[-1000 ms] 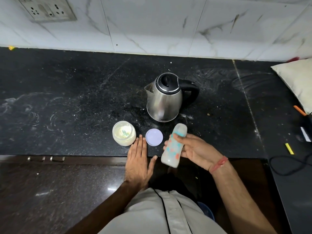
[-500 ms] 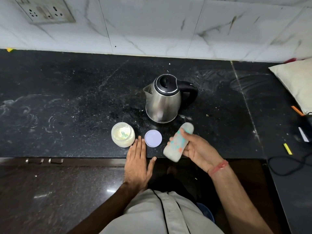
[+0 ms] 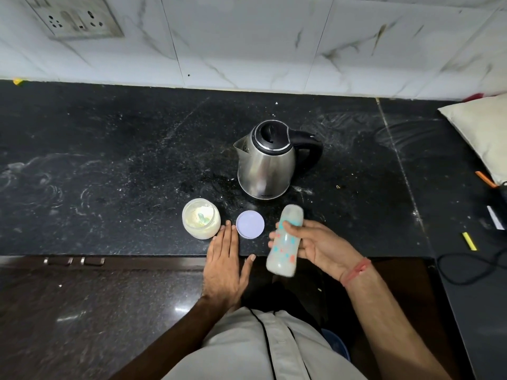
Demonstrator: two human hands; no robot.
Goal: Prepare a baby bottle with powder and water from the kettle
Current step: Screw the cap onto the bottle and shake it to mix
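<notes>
- The black stone bench fills most of my view, dusted with pale streaks, with a white marble wall behind it.
- A cream cushion sits at the far right edge of the bench.
- The steel kettle stands upright at mid-bench, black lid closed, spout to the left and handle to the right; it has not moved.
- My right hand curls its fingers and thumb round the baby bottle, palm turned up, a red thread on the wrist. The bottle is held above the front edge of the bench, just right of the lid, cap end pointing away towards the kettle. Half a second ago it leaned further to the right; now it stands closer to straight along my line of sight.
- My left hand lies flat at the bench edge, fingers straight and together, thumb spread, holding nothing, as it did before.
- The open powder jar stands just left of those fingertips.
- Its lilac lid lies flat between jar and bottle.
</notes>
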